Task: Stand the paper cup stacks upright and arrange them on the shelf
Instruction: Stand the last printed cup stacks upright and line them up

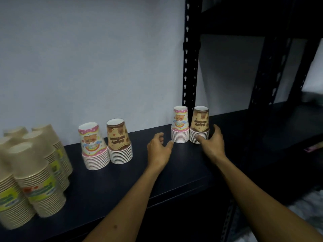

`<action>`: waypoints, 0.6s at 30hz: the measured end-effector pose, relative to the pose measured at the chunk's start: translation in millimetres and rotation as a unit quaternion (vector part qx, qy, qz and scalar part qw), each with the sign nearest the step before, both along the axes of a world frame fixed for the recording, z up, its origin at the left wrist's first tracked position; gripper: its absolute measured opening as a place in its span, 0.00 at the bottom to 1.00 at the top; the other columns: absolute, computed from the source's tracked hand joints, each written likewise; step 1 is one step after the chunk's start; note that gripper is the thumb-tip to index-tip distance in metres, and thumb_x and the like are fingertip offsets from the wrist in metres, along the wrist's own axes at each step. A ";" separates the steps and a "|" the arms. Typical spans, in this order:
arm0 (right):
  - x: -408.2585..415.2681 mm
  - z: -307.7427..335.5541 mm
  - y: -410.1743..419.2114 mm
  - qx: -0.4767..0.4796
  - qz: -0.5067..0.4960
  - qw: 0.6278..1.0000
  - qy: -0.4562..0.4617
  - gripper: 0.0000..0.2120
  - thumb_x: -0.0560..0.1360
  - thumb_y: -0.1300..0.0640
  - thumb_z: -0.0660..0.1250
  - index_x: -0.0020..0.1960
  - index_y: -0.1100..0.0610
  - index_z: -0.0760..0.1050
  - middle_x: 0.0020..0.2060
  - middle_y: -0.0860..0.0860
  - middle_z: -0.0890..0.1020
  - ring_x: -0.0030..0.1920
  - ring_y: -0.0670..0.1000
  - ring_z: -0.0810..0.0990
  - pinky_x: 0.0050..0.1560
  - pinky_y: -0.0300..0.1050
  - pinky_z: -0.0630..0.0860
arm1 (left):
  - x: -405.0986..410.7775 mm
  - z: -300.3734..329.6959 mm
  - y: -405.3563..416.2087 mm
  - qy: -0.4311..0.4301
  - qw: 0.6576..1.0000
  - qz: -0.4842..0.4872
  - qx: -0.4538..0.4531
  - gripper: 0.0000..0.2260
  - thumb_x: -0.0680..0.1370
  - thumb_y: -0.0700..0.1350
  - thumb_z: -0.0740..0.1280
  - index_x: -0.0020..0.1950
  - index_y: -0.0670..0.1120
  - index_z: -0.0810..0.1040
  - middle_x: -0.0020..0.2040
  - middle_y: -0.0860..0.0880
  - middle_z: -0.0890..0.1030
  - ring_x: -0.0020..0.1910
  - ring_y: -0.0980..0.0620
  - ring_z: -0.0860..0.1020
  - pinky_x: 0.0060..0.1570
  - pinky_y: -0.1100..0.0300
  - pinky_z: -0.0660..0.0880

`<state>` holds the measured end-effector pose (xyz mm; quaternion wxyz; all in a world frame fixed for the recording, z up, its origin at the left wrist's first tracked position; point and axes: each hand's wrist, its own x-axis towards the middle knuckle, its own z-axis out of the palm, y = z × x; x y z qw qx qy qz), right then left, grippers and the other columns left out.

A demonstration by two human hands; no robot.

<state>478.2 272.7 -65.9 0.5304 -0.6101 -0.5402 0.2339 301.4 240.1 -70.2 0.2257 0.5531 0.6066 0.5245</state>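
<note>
Two short paper cup stacks stand mouth-down at the back of the black shelf (174,165): a pink-and-yellow stack (180,124) and, touching it on the right, a brown stack (199,124). My right hand (212,142) cups the brown stack's base, thumb in front and fingers behind. My left hand (159,148) hovers just left of the pink stack with loosely curled fingers, holding nothing. Further left stands a second pair: a pink stack (94,146) that leans a little and a brown stack (120,141).
Several tall beige cup stacks (37,179) with green labels crowd the shelf's left end. A black perforated upright (189,55) rises behind the right pair. The grey wall backs the shelf. A neighbouring dark shelf (288,123) extends to the right.
</note>
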 end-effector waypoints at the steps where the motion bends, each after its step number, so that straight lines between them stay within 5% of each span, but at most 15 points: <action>1: 3.1 -0.9 6.4 -0.003 0.005 1.000 -0.006 0.45 0.70 0.55 0.76 0.77 0.61 0.53 0.76 0.59 0.60 0.75 0.58 0.60 0.73 0.54 0.61 | 2.5 -0.7 7.1 -0.006 1.000 -0.001 0.001 0.25 0.74 0.46 0.72 0.69 0.42 0.70 0.62 0.44 0.77 0.61 0.50 0.76 0.56 0.63 0.72; 6: 8.7 -5.1 26.9 -0.008 0.034 0.999 -0.023 0.52 0.65 0.53 0.79 0.78 0.59 0.51 0.76 0.58 0.61 0.75 0.58 0.61 0.73 0.57 0.62 | 11.6 -5.6 44.2 -0.007 0.999 -0.035 0.012 0.36 0.71 0.50 0.75 0.74 0.44 0.63 0.71 0.44 0.69 0.68 0.48 0.70 0.65 0.55 0.70; 11: 9.9 -13.0 36.2 0.036 0.034 0.998 -0.029 0.36 0.62 0.58 0.79 0.67 0.53 0.69 0.61 0.53 0.78 0.61 0.54 0.77 0.62 0.55 0.75 | 17.6 -6.1 71.2 0.010 0.998 -0.065 0.000 0.44 0.69 0.50 0.77 0.77 0.45 0.56 0.75 0.46 0.66 0.72 0.48 0.67 0.67 0.52 0.69; 18: 8.7 -13.1 33.5 0.042 0.050 0.998 -0.016 0.35 0.67 0.62 0.77 0.70 0.57 0.67 0.62 0.54 0.78 0.61 0.53 0.78 0.57 0.42 0.73 | 12.5 -10.2 79.7 0.038 0.994 -0.098 0.028 0.25 0.71 0.46 0.75 0.67 0.46 0.74 0.61 0.50 0.80 0.57 0.55 0.79 0.54 0.65 0.73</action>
